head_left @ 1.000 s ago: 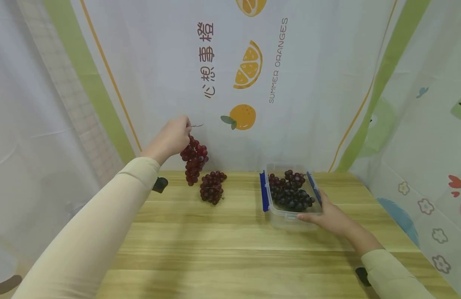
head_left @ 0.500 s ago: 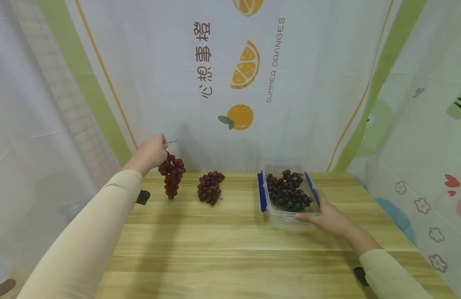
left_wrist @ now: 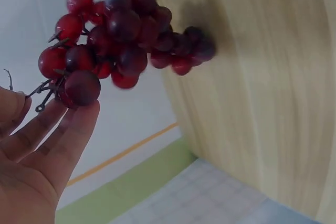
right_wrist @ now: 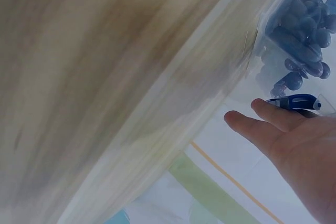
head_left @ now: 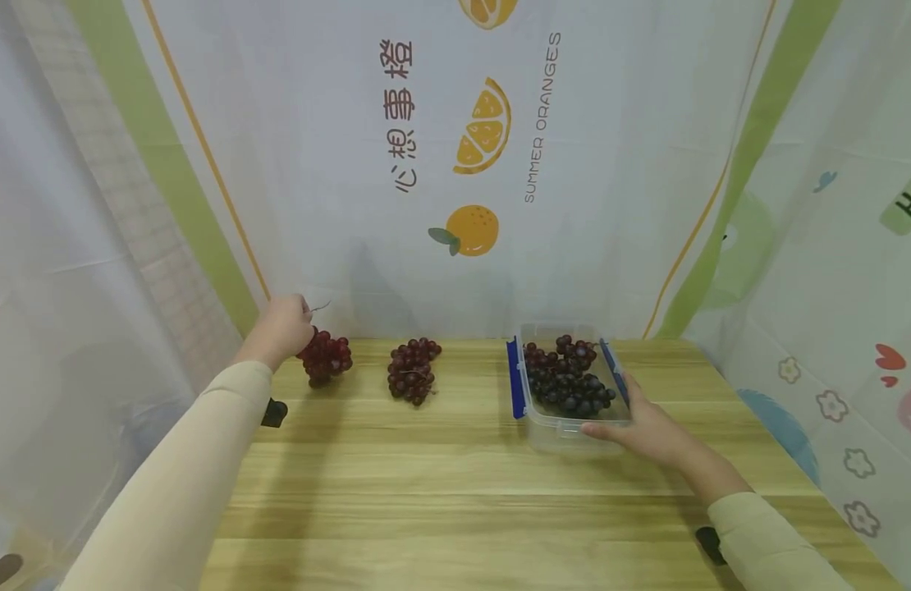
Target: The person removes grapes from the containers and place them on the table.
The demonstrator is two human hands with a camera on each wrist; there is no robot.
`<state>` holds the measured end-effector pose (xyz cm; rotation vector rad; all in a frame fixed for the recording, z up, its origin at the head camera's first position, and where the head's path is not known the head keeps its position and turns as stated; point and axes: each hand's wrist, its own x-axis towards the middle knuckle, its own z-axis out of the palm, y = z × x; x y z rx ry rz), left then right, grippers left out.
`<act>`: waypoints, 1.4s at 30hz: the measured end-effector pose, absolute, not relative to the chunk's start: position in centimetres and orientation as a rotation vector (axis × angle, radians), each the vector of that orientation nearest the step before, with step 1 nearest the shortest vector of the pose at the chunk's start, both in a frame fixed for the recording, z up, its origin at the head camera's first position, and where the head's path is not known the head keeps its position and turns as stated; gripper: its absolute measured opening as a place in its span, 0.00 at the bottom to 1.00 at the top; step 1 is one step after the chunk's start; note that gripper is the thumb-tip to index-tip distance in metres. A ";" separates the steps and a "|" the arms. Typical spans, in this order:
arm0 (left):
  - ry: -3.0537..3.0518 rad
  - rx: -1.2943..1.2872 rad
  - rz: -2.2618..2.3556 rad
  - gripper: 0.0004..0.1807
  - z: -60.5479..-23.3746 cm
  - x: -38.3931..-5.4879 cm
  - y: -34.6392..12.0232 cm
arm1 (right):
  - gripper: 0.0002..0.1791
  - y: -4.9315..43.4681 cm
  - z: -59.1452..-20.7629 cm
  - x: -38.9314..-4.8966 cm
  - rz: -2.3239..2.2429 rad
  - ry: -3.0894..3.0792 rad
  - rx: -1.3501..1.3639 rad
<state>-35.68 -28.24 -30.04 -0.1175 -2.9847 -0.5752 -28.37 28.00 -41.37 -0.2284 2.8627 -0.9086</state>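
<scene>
My left hand (head_left: pixel 281 326) pinches the thin stem of a bunch of red grapes (head_left: pixel 326 359) at the table's back left. In the left wrist view the stem lies at my fingertips, and the bunch (left_wrist: pixel 126 35) has its lower end at the wood. To its right lies a second red bunch (head_left: pixel 414 373). A clear plastic container (head_left: pixel 559 439) with blue side latches holds red and black grapes (head_left: pixel 574 394). My right hand (head_left: pixel 658 431) rests against its near right corner, thumb along the front wall. Straight fingers lie by the blue latch (right_wrist: pixel 294 102) in the right wrist view.
The wooden table (head_left: pixel 441 509) runs back to a white curtain (head_left: pixel 315 164) printed with oranges. More printed curtains hang at left and right, close beside the table.
My left hand has carried the red bunch left and down, from hanging in the air to the table's back left. My right hand has stayed at the container.
</scene>
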 end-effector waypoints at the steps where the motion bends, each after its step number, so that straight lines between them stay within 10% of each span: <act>1: -2.989 -0.107 -0.586 0.15 -30.4 -35.7 -28.3 | 0.78 28.0 -41.4 -28.3 -0.911 2.860 -0.228; 30: -3.169 0.118 -0.521 0.14 -36.2 -35.1 -28.5 | 0.78 28.0 -41.0 -28.3 -0.887 2.845 -0.204; 42: -3.221 0.093 -0.272 0.44 -39.4 -35.6 -25.0 | 0.78 28.1 -41.2 -28.3 -0.874 2.855 -0.205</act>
